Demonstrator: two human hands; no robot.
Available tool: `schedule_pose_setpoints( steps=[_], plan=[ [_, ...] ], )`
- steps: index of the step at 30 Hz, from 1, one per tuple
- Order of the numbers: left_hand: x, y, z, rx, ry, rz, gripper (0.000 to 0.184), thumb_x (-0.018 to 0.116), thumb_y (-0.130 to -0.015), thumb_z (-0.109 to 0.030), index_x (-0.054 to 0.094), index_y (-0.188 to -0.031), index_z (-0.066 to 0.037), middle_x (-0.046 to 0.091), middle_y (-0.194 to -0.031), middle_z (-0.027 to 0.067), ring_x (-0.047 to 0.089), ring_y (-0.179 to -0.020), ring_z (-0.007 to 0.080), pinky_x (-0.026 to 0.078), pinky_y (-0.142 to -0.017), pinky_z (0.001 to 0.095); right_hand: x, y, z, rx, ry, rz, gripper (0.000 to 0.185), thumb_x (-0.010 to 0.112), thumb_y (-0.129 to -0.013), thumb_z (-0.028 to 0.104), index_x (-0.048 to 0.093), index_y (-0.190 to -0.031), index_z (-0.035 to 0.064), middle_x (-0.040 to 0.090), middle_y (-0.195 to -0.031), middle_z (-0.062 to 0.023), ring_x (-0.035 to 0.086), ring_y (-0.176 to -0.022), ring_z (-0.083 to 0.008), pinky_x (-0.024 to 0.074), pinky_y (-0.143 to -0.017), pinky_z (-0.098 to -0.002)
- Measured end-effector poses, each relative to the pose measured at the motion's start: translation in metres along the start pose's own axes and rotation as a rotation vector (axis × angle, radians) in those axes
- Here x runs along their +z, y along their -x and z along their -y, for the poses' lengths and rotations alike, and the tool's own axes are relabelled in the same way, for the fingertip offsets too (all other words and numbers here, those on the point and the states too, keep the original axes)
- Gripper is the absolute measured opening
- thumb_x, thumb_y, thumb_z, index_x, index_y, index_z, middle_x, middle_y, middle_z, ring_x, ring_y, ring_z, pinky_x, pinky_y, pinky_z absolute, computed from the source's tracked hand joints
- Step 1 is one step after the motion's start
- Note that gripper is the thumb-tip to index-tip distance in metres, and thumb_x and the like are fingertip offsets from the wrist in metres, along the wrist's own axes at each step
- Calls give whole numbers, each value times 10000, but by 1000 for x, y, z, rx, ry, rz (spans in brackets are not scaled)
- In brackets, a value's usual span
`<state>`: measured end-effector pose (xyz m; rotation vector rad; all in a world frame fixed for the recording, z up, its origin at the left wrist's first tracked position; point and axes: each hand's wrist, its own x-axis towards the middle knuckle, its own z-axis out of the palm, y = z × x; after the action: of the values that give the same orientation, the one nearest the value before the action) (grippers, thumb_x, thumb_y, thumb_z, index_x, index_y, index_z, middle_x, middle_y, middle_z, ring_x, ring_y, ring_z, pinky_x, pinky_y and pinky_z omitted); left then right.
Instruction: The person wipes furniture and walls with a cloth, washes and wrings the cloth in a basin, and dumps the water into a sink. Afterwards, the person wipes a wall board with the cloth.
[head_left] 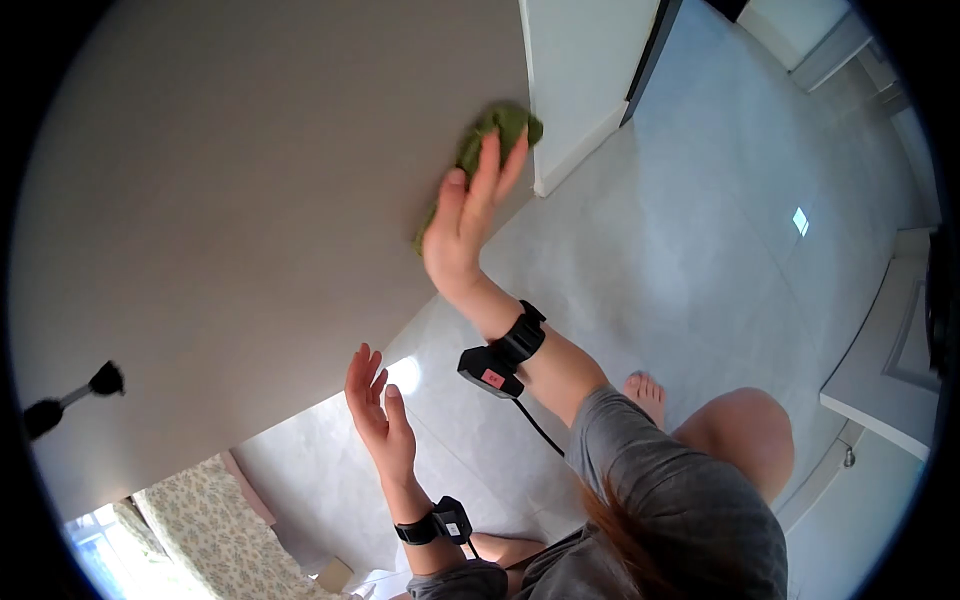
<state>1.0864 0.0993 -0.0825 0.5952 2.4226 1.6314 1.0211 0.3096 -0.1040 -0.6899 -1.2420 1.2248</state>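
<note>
Grey-brown door: near its edge, the right hand, fingers extended, presses a green cloth; the left hand hovers empty, fingers relaxed. Cloth looks light, soft; best held under the palm.

Head camera looks forward and down, close to right hand.

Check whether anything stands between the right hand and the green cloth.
Nothing visible does: the right hand lies on the green cloth, which is against the grey-brown panel. The left hand is apart from both, lower in the view.
</note>
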Motion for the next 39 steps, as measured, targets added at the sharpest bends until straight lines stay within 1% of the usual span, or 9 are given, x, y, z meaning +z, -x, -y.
schedule_pose_setpoints(
  steps=[7,12,13,25,27,30,32,35,39],
  plan=[
    [-8,-24,-30,285,-24,-151,370,462,-888,-87,397,-1243,-5,441,-1269,152,480,-1117,245,400,-909,351,31,-24,101,-717,33,239,483,444,-794,-12,419,-1276,-4,187,-1403,-255,188,-1303,-389,214,-1038,-443],
    [-25,-40,-53,512,53,-383,258,455,-872,-41,467,-1127,1,518,-1103,125,524,-960,200,429,-809,320,51,8,117,-1275,17,458,355,559,-778,128,596,-1129,170,418,-1321,-74,490,-1046,-250,409,-922,-354],
    [-26,-44,-60,556,15,-400,246,460,-855,-17,477,-1100,1,524,-1066,118,522,-930,198,431,-791,318,46,-4,120,-1292,27,489,313,572,-776,186,625,-1083,216,462,-1284,4,525,-936,-213,447,-873,-325],
    [-47,-61,-113,822,-326,-363,264,467,-823,18,496,-1084,-12,525,-1088,127,506,-971,211,404,-807,312,62,-111,176,-824,-72,-7,464,455,-771,-34,476,-1224,61,315,-1343,-236,317,-1223,-404,255,-1012,-476],
    [-53,-66,-120,827,-336,-385,269,470,-826,15,488,-1092,-9,523,-1091,126,504,-975,209,404,-810,312,87,-64,194,-1013,4,216,421,451,-804,37,476,-1222,73,411,-1264,-208,411,-1149,-365,306,-988,-457],
    [-59,-74,-126,895,-265,-485,278,468,-842,2,462,-1120,0,521,-1092,117,504,-979,201,401,-818,307,86,-16,210,-613,-423,794,359,496,-818,109,525,-1175,84,493,-1193,-129,491,-1084,-281,373,-953,-397],
    [-63,-79,-128,811,-127,-528,279,458,-860,-11,440,-1137,8,516,-1096,114,503,-978,191,399,-827,298,94,-23,207,-1447,-144,611,346,549,-801,166,555,-1140,97,532,-1150,-44,528,-1041,-211,413,-919,-342],
    [-67,-76,-142,808,-156,-540,272,449,-866,-16,449,-1138,-7,513,-1113,105,509,-979,183,400,-827,291,68,-101,195,-1559,44,406,310,569,-787,184,594,-1091,134,536,-1173,4,524,-1050,-215,417,-915,-366],
    [-79,-71,-137,822,-223,-511,280,457,-864,-27,455,-1143,-24,503,-1146,98,517,-984,180,401,-820,285,32,-200,192,-1127,106,47,415,436,-782,-9,509,-1186,54,363,-1314,-199,376,-1191,-355,343,-966,-402]
  ],
)
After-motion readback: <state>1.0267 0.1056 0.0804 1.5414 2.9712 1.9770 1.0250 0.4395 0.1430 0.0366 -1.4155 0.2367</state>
